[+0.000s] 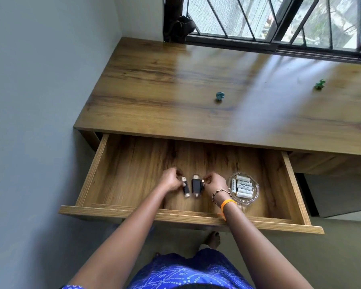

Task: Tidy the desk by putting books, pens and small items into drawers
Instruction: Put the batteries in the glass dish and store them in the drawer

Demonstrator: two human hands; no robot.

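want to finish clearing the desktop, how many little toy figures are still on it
2. A blue figure stands near the middle of the desk top; a green figure stands farther right. None visible in the open drawer.

The only text I can read is on the batteries (pixel 243 186) that lie in the glass dish (pixel 255 193) inside the open drawer (pixel 131 163). On one battery (pixel 233 184), the one at the left side of the dish, a black word runs along its white body, and it looks like "Heyeright", but the letters are small and I am not sure of every one. The other batteries carry print too, which is too blurred for reading.
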